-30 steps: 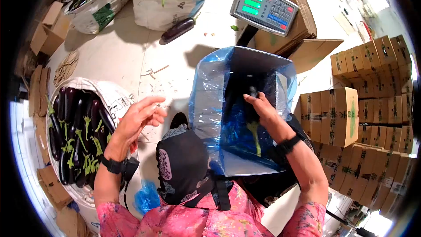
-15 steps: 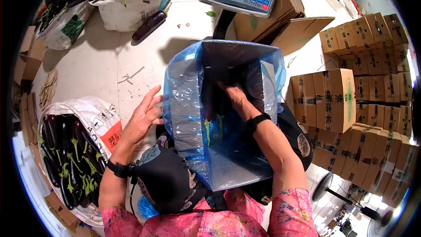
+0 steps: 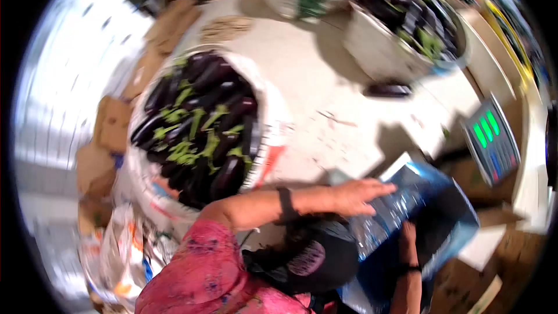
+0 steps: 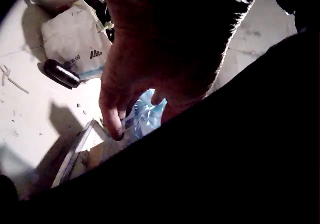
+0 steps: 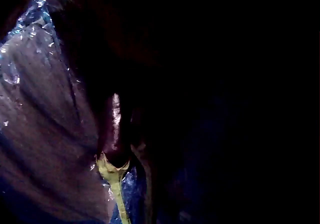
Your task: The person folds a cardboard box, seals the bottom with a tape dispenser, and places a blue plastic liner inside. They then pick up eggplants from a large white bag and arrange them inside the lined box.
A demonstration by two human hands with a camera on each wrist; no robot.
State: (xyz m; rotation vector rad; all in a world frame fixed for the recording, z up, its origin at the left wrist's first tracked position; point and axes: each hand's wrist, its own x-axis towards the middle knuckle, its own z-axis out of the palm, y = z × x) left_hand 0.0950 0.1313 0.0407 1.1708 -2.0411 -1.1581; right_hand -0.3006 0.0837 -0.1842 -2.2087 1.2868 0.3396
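Observation:
My left hand (image 3: 357, 196) hovers at the side of a box (image 3: 465, 206) lined with a blue plastic bag (image 3: 386, 209). Its fingers reach loosely forward and overlap the blue film in the left wrist view. Down inside the box is my right hand (image 3: 409, 235), its fingers lost in the dark, so I cannot tell whether they hold anything. The right wrist view shows an eggplant (image 5: 112, 129) with a green stem lying along the bag-lined wall. To the left, a white sack (image 3: 270, 119) is full of eggplants (image 3: 197, 122).
A scale display (image 3: 491, 139) with green digits stands beyond the box. One loose eggplant (image 3: 388, 90) lies on the floor, by another sack (image 3: 372, 52) of eggplants. Flattened cardboard (image 3: 110, 122) lines the left side, and cardboard boxes (image 3: 511, 261) are at the lower right.
The head view has swung left, bringing the eggplant sack toward the middle and the box to the lower right. My left hand now overlaps the bag's edge; my right hand stays inside the box.

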